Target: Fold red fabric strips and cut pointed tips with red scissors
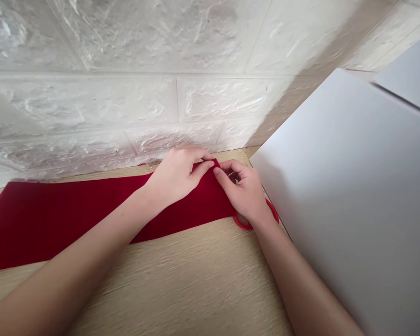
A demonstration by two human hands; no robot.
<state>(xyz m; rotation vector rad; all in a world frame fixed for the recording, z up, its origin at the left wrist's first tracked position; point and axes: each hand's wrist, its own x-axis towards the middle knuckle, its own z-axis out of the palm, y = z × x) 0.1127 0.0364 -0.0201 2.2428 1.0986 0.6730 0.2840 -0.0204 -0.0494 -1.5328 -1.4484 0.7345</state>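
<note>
2 hands pinch the far right corner of the red fabric strip, which lies flat on the wooden table along the wall: left hand, right hand. Matching the edges before pressing would likely keep the corner neat.

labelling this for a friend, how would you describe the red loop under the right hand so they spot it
On the pale wooden tabletop, look where the large white board meets it. Half under the right hand lies a thin red loop; unlike the flat red cloth strip beside it, it is a narrow curved rim.
</note>
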